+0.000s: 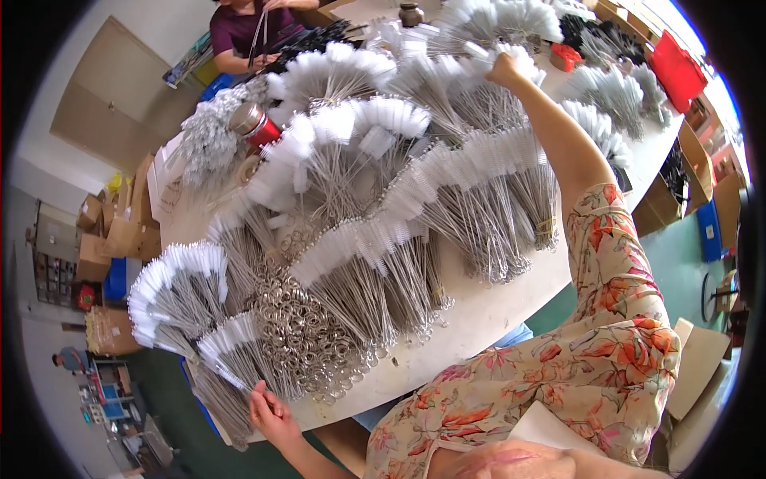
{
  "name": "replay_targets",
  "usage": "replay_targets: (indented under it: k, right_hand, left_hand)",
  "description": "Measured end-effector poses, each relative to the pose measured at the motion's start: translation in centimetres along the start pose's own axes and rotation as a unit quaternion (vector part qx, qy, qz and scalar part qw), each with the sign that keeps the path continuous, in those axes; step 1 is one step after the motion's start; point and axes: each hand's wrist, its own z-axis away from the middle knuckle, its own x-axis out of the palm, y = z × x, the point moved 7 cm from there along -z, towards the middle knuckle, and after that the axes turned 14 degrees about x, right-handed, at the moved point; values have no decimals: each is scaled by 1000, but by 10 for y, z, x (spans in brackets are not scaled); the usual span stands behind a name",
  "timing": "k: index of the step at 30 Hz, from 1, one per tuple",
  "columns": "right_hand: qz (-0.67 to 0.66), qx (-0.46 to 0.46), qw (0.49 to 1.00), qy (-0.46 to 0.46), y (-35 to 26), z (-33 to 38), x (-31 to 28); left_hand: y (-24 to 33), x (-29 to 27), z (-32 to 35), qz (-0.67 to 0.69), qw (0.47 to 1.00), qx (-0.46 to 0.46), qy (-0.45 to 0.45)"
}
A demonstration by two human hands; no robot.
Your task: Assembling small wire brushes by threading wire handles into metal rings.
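Note:
Bundles of wire brushes (343, 271) with white bristle heads and thin looped metal stems cover the table. My left hand (273, 413) is low at the front left, fingers closed at the end of a slim white-bristled brush (227, 371) beside a small bundle. A heap of metal rings (299, 327) lies just beyond that hand. My right arm stretches far across the table. At its end, my right hand (503, 72) is closed at the white heads of a far bundle (523, 60); its fingertips are partly hidden.
Across the table (479, 307), a person in a dark purple top (239, 32) handles long thin strips. A red metal canister (255, 124) stands among the bundles. Right of my reach are a red tub (565, 56) and a red box (677, 72). Cardboard boxes (128, 215) are stacked at left.

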Motion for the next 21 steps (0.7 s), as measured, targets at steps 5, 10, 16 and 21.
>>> replay_targets:
  k: [5, 10, 16, 21]
  right_hand:
    - [-141, 11, 989, 39, -16, 30, -54]
    - [-331, -213, 901, 183, -94, 121, -162]
    - [-636, -303, 579, -410, -168, 330, -139]
    - [-438, -168, 656, -591, -173, 498, -103]
  left_hand:
    - [4, -5, 15, 51, 997, 21, 53]
    - [21, 58, 16, 34, 995, 50, -76]
    - [59, 187, 33, 68, 957, 157, -236]
    - [49, 210, 44, 60, 925, 281, -247]
